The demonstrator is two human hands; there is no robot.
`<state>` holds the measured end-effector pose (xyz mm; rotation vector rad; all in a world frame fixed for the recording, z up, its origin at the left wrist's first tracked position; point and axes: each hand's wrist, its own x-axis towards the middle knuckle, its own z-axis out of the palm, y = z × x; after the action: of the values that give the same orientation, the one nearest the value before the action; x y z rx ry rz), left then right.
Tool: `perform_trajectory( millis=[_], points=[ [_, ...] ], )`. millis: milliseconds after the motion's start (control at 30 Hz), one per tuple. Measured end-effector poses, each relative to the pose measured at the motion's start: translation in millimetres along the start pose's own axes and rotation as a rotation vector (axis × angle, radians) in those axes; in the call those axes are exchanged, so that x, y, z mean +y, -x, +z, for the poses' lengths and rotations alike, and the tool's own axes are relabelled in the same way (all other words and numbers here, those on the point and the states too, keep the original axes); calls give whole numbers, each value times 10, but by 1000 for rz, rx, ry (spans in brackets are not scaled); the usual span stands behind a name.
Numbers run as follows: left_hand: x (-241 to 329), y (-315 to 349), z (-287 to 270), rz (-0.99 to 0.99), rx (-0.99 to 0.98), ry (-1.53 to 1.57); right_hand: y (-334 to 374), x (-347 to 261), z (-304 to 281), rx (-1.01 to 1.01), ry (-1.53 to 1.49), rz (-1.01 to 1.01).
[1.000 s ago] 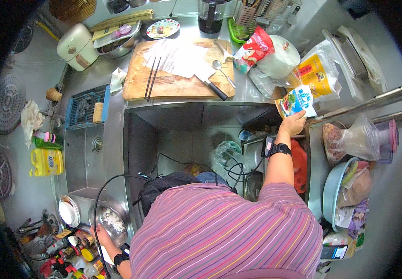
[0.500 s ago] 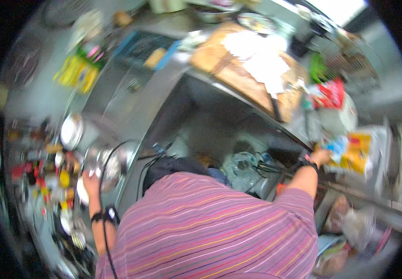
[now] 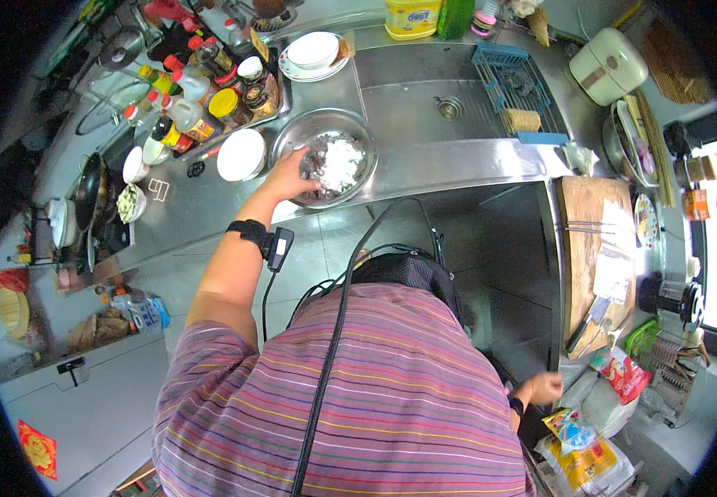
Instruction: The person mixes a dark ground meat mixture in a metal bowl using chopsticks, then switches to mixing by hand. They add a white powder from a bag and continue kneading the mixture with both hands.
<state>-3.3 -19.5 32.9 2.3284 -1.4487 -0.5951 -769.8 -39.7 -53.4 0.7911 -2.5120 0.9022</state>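
Observation:
Over the near left rim of a round metal bowl [image 3: 364,132], my left hand [image 3: 294,172] reaches in, its fingers apart at dark pieces of food [image 3: 323,157]. White powder [image 3: 342,161] lies heaped on those pieces. The bowl stands on the steel counter beside a white bowl [image 3: 241,155]. Low on the right, my right hand [image 3: 543,387] is closed with its fingers curled, and I see nothing in it. A blue and yellow packet [image 3: 571,429] lies just beyond that hand, apart from it.
Bottles and jars [image 3: 201,91] crowd the counter at left. The steel sink [image 3: 408,91] holds a blue rack [image 3: 528,91]. On the right, a cleaver [image 3: 590,321] lies on a wooden board [image 3: 575,248]. A black cable [image 3: 325,364] hangs across my front.
My view has swung left toward the bowl. My left hand has gone from the bowl's edge into it. My right hand has come away from the blue and yellow packet.

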Motion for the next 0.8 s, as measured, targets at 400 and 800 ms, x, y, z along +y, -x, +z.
perform_trajectory(
  millis=[400, 800],
  points=[
    [-148, -907, 293, 229, 60, 5, 2105, -4292, -119, -1875, -571, -748],
    [256, -1156, 429, 20, -87, -112, 4032, -4442, -79, -2022, -307, -264]
  ],
)
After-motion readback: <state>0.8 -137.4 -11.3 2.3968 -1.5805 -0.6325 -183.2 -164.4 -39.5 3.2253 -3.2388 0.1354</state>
